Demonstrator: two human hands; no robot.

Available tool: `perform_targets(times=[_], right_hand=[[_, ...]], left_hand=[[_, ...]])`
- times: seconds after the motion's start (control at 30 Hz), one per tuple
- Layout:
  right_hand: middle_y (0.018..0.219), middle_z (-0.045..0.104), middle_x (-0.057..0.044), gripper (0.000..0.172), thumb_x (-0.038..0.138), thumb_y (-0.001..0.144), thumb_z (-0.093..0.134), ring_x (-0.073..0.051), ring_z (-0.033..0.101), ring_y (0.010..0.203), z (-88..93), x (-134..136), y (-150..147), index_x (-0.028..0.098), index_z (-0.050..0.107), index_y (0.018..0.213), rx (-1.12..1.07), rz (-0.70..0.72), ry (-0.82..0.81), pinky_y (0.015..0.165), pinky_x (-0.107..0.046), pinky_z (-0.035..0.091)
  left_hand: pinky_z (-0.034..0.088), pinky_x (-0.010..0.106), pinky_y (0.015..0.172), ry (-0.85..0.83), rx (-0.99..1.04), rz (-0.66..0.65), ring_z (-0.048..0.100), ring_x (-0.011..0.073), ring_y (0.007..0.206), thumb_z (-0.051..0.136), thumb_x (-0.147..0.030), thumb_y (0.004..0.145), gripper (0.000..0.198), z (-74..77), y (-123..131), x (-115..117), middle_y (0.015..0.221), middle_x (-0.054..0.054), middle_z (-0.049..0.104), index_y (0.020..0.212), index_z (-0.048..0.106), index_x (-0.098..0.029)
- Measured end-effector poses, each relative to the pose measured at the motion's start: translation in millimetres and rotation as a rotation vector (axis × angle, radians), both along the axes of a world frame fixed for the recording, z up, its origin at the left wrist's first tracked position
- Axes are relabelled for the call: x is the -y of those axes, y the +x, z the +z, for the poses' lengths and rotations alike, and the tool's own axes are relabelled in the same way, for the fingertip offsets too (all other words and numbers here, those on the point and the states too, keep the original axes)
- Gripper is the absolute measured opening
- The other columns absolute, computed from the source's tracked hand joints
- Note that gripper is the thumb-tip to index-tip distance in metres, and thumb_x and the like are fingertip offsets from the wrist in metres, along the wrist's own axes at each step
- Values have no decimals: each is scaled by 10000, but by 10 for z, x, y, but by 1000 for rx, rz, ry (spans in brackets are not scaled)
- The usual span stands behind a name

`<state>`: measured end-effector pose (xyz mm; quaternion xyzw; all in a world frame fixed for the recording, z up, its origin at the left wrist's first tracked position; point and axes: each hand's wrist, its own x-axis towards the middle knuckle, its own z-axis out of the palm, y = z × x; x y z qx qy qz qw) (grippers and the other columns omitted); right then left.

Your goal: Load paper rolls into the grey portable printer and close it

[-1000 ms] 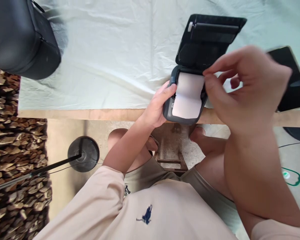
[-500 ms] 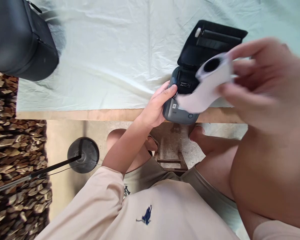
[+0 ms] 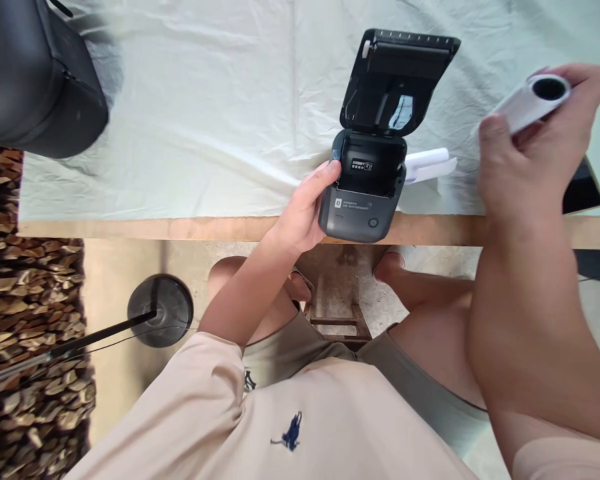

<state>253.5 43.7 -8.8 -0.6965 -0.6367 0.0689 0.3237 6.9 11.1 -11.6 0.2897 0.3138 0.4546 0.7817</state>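
A dark grey portable label printer (image 3: 357, 217) is held at the table's front edge with its black lid (image 3: 395, 83) swung up. Its inner compartment shows a small printed label and no roll. My left hand (image 3: 307, 207) grips the printer's left side, thumb on the rim. Off to the right, my right hand (image 3: 535, 147) is closed round a white paper roll (image 3: 523, 107) whose dark hollow core faces up. Another piece of curled white paper (image 3: 429, 165) lies just right of the printer, partly hidden behind it.
A black case (image 3: 40, 80) stands at the table's left. A dark flat device (image 3: 586, 187) lies under my right wrist. The pale cloth (image 3: 210, 120) is wrinkled, ending at a wooden table edge (image 3: 180, 229). Below are a round black stand base (image 3: 160, 311) and stacked firewood (image 3: 30, 320).
My right hand has carried the paper roll away from the printer, to the right. The compartment and the curled paper beside it now show. My left hand still holds the printer.
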Motion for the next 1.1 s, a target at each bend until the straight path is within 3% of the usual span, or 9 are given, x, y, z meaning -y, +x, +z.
perform_targets(times=[0.13,0.23,0.33,0.43,0.57,0.73,0.83,1.0,1.1], right_hand=[[1057,608,-108,542,182,729,576,-183,576,885,61,64,-45,169,458,1258,24,-174,-136,840,-354,448],[1294,501,-166,592,184,754,538,-280,513,1232,90,179,-127,142,431,1335,52,-126,121,996,-430,426],[1221,500,-129,446,278,838,469,-272,531,1164,105,337,-290,191,473,1275,99,19,303,904,-421,462],[1231,551,-137,428,344,836,534,-283,540,1146,99,437,-470,205,577,1239,195,149,49,941,-429,464],[1340,569,-94,403,355,890,466,-343,504,1236,110,428,-568,258,605,1256,307,171,-276,978,-499,433],[1208,627,-111,342,301,851,492,-322,566,1130,204,384,-534,245,628,1160,287,129,-276,888,-462,449],[1073,640,-102,269,288,773,591,-234,600,941,207,361,-499,212,610,1030,73,46,-177,804,-388,463],[801,516,17,333,216,588,749,-88,497,724,126,290,-431,216,509,818,-738,147,177,657,-255,418],[874,539,52,353,254,621,808,-46,525,714,130,285,-424,275,563,874,-1123,247,49,565,-180,391]], left_hand=[[627,388,909,-26,3,-7,667,266,1203,417,-422,975,352,4,-1,-2,943,32,723,968,672,-180],[612,431,952,-92,4,31,647,296,1233,449,-429,963,339,3,5,0,961,46,712,951,670,-172],[608,450,967,-115,11,30,637,305,1247,499,-432,943,305,-4,12,3,946,43,712,941,665,-175],[609,455,969,-128,13,45,629,313,1257,487,-450,946,327,-9,12,5,938,47,722,964,662,-174],[610,456,972,-126,19,55,633,298,1255,441,-422,968,329,-17,3,7,958,41,733,986,656,-174],[603,455,979,-60,55,24,645,309,1229,425,-434,971,360,-17,1,-2,967,64,748,953,660,-162],[585,457,1005,-57,58,41,628,308,1256,434,-437,966,356,9,7,-8,929,49,744,915,664,-169],[563,446,1035,-43,71,58,647,274,1235,431,-427,971,355,50,17,-8,853,15,730,963,683,-178],[576,432,1012,-32,90,70,652,285,1227,479,-509,944,400,55,28,-6,853,31,738,969,687,-167]])
